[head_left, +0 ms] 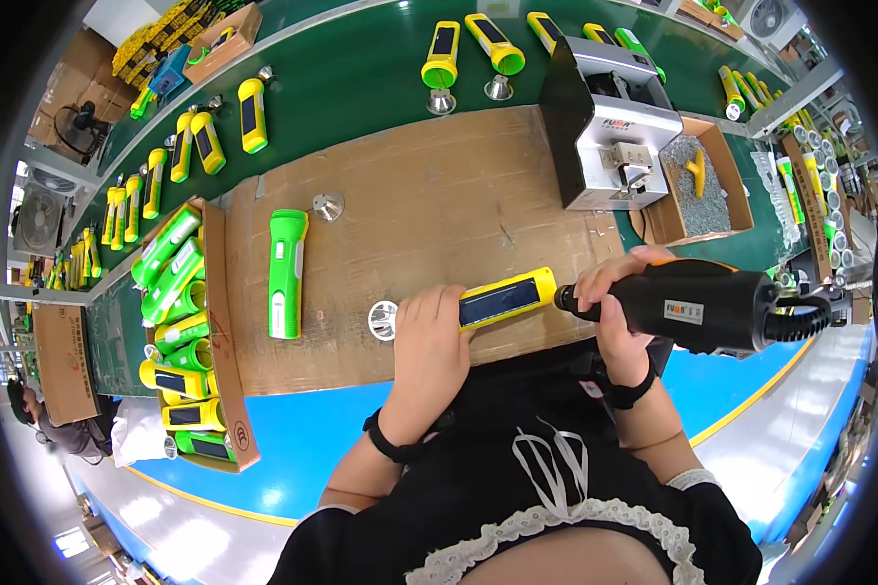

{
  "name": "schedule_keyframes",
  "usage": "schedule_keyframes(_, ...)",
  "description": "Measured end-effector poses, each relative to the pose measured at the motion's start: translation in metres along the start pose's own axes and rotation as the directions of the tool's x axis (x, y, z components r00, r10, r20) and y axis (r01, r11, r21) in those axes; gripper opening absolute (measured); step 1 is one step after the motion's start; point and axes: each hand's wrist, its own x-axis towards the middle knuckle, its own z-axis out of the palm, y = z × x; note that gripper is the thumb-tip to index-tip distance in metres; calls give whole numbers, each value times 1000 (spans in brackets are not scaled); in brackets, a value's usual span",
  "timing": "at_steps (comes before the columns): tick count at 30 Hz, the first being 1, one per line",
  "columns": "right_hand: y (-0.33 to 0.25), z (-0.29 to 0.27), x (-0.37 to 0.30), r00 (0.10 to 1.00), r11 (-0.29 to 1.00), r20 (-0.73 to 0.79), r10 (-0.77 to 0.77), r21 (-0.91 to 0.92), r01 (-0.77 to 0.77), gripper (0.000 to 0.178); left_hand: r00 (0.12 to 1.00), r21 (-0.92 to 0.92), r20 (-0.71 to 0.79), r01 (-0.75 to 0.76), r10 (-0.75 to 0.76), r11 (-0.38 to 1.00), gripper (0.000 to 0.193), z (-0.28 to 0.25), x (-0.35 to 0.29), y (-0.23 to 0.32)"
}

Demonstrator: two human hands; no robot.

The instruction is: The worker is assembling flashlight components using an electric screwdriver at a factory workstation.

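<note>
My left hand [432, 336] is closed round one end of a yellow flashlight [507, 300] with a dark solar panel facing up. A shiny reflector head [383, 320] shows just left of that hand. In my right hand [617, 310] is a black electric screwdriver [693, 304], lying level with its cable curling off to the right. The screwdriver's tip meets or nearly meets the flashlight's right end; contact cannot be made out. Left of my hands, a green flashlight [286, 275] lies on the cardboard, with another loose reflector [328, 206] beside its top.
A cardboard box [226, 361] of green and yellow flashlights stands at left. Behind right is a screw feeder machine [615, 127], beside a box of screws [712, 200] holding a yellow piece [696, 174]. Flashlights line the green conveyor [361, 73] beyond. A person [59, 419] sits far left.
</note>
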Motion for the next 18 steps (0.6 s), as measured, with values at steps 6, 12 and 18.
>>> schedule_keyframes(6, -2, 2, 3, 1000, 1000, -15, 7, -26, -7, 49, 1000, 27, 19, -6, 5, 1000, 43, -2, 2, 5)
schedule_keyframes(12, -39, 0, 26, 967, 977, -177, -185, 77, 201, 69, 1000, 48, -27, -8, 9, 999, 42, 1, -1, -1)
schedule_keyframes(18, -40, -40, 98, 798, 897, -411, -441, -234, 376, 64, 999, 67, 36, -30, 28, 997, 44, -7, -9, 8)
